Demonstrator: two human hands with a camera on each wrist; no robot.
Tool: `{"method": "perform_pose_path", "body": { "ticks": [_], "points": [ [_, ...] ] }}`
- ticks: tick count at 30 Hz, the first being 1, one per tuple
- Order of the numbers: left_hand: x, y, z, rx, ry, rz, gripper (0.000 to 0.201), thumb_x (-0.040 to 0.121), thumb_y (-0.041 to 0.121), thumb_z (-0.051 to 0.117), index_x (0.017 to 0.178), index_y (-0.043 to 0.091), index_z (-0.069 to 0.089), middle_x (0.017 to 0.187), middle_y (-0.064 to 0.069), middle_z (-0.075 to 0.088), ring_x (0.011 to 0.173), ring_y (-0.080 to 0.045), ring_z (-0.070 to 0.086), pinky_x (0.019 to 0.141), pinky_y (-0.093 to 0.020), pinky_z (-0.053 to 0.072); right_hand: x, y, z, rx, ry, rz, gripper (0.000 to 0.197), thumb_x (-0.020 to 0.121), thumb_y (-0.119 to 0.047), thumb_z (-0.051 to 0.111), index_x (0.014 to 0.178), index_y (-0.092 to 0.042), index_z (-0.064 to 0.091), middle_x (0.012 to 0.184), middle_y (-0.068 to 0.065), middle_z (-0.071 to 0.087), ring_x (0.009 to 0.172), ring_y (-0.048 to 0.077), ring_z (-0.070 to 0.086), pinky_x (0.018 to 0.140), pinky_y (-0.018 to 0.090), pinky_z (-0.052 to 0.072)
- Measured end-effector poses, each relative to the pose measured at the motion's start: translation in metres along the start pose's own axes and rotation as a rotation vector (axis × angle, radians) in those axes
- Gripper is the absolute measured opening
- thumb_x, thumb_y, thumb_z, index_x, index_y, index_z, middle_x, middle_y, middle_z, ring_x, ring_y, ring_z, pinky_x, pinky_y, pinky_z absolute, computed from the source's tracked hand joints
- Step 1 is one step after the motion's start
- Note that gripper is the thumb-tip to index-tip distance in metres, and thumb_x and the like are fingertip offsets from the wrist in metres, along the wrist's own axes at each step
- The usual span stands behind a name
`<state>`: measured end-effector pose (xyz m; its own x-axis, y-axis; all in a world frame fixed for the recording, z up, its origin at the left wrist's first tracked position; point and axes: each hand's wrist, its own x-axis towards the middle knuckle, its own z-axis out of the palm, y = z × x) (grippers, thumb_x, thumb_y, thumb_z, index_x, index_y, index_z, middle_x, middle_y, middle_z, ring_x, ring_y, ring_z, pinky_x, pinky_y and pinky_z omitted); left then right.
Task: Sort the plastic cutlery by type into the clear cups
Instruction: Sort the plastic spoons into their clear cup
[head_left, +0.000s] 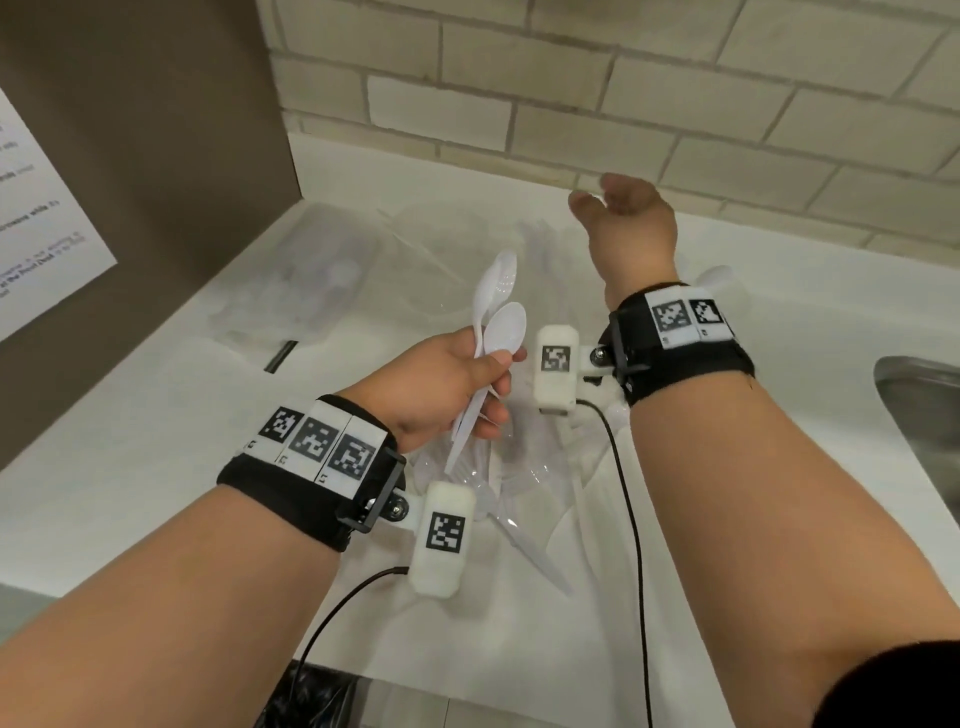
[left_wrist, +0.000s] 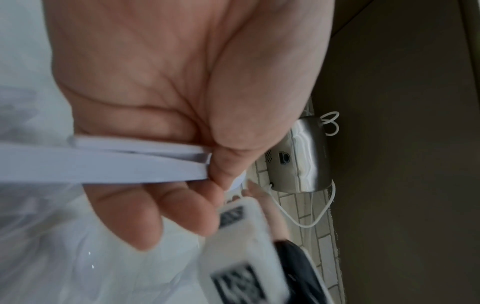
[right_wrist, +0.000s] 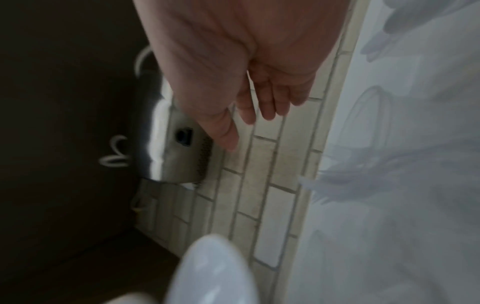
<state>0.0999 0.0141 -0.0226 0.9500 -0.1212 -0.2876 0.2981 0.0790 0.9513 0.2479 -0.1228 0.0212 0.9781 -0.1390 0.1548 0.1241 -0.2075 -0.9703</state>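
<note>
1. Two bare forearms reach over a white counter (head_left: 130, 467), each wearing a black wristband with square black-and-white markers and a small white camera block.
2. The left hand (head_left: 441, 384) is in the middle of the head view, its fingers and thumb curled around the handles of a bundle of white plastic spoons (head_left: 496, 317). The spoon bowls point up and away, toward the far wall.
3. In the left wrist view the same left hand (left_wrist: 161, 107) fills the picture, the thumb pressing the flat white spoon handles (left_wrist: 109, 162) against the fingers.
4. The right hand (head_left: 623, 218) is raised farther away and to the right, near the tiled wall (head_left: 675, 78). Its fingers are relaxed and slightly spread, and it holds nothing.
5. The right wrist view shows that right hand (right_wrist: 233, 72) with palm and loose fingers bare, in front of pale tiles and a shiny metal fixture (right_wrist: 168, 148) on the wall.
6. Below and between the hands, a loose pile of white plastic cutlery (head_left: 519, 535) lies on the near part of the counter, over clear plastic that is hard to make out.
7. Clear cups (head_left: 436, 234) stand farther back on the counter, blurred; what they contain cannot be told.
8. At the far left lies a clear bag (head_left: 306, 280) with pale shapes inside.
9. At the right edge is the rim of a metal sink (head_left: 919, 395).
</note>
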Motion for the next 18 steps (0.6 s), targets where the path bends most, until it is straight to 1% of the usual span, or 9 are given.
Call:
{"method": "perform_pose_path", "body": {
  "ticks": [2,4,6,8,10,11,13,15,18],
  "points": [
    [-0.001,0.000,0.005,-0.021,-0.040,0.006,0.015,0.100,0.022,0.049,0.105,0.015,0.061,0.069,0.001,0.054,0.052,-0.015,0.054,0.056,-0.031,0.051,-0.032,-0.004,-0.014,0.192,-0.208,0.059,0.045,0.084,-0.031,0.069,0.125,-0.017,0.057,0.110,-0.001,0.063,0.103,0.014,0.062,0.089,0.029,0.049],
    [-0.002,0.001,0.012,-0.036,-0.102,0.022,0.017,0.100,0.022,0.048,0.106,0.013,0.060,0.067,0.000,0.052,0.050,-0.014,0.048,0.051,-0.028,0.044,-0.063,0.001,-0.029,0.238,-0.532,0.068,0.054,0.084,-0.031,0.069,0.133,-0.031,0.046,0.125,0.008,0.057,0.108,0.020,0.061,0.081,0.032,0.053],
    [-0.004,0.002,0.020,-0.028,-0.182,0.030,0.018,0.099,0.020,0.048,0.104,0.008,0.059,0.066,-0.001,0.050,0.049,-0.012,0.044,0.047,-0.026,0.038,-0.085,0.011,-0.043,0.090,-0.720,-0.050,0.071,0.081,-0.028,0.070,0.137,-0.047,0.031,0.138,0.013,0.046,0.096,0.014,0.060,0.067,0.026,0.052],
    [-0.005,0.002,0.027,-0.021,-0.277,0.005,0.018,0.098,0.018,0.047,0.099,0.004,0.059,0.066,-0.003,0.051,0.049,-0.011,0.044,0.046,-0.025,0.037,-0.095,0.017,-0.052,-0.059,-0.713,-0.179,0.076,0.082,-0.023,0.068,0.140,-0.049,0.026,0.141,0.010,0.044,0.082,0.004,0.055,0.059,0.024,0.049],
    [-0.006,0.002,0.036,-0.033,-0.368,-0.039,0.020,0.097,0.018,0.047,0.097,0.002,0.059,0.066,-0.005,0.052,0.049,-0.012,0.047,0.048,-0.026,0.043,-0.101,0.018,-0.062,-0.117,-0.662,-0.211,0.068,0.085,-0.019,0.067,0.139,-0.043,0.032,0.130,0.007,0.055,0.072,0.000,0.054,0.058,0.022,0.047],
    [-0.007,0.002,0.039,-0.043,-0.400,-0.063,0.021,0.095,0.020,0.048,0.097,0.002,0.059,0.065,-0.004,0.053,0.051,-0.013,0.049,0.051,-0.027,0.048,-0.104,0.016,-0.066,-0.116,-0.652,-0.190,0.060,0.088,-0.016,0.065,0.136,-0.039,0.037,0.121,0.007,0.061,0.064,0.004,0.055,0.055,0.022,0.046],
    [-0.007,0.002,0.046,-0.063,-0.444,-0.101,0.026,0.090,0.026,0.051,0.097,0.003,0.058,0.065,-0.004,0.053,0.053,-0.015,0.052,0.055,-0.031,0.052,-0.109,0.012,-0.072,-0.072,-0.647,-0.131,0.040,0.092,-0.011,0.060,0.127,-0.028,0.047,0.103,0.009,0.068,0.054,0.019,0.055,0.046,0.026,0.044],
    [-0.006,0.003,0.052,-0.045,-0.449,-0.104,0.029,0.087,0.032,0.051,0.094,0.005,0.056,0.066,-0.005,0.052,0.051,-0.015,0.050,0.056,-0.031,0.050,-0.111,0.008,-0.078,-0.055,-0.620,-0.091,0.022,0.096,-0.012,0.055,0.116,-0.020,0.052,0.094,0.012,0.069,0.049,0.015,0.056,0.043,0.023,0.041],
    [-0.005,0.003,0.061,-0.004,-0.397,-0.073,0.035,0.086,0.041,0.051,0.092,0.006,0.052,0.065,-0.004,0.049,0.046,-0.012,0.042,0.051,-0.028,0.041,-0.110,0.007,-0.086,-0.019,-0.612,-0.051,0.016,0.096,-0.013,0.054,0.111,-0.018,0.051,0.089,0.012,0.069,0.044,0.012,0.050,0.040,0.018,0.033]
  ]
}}
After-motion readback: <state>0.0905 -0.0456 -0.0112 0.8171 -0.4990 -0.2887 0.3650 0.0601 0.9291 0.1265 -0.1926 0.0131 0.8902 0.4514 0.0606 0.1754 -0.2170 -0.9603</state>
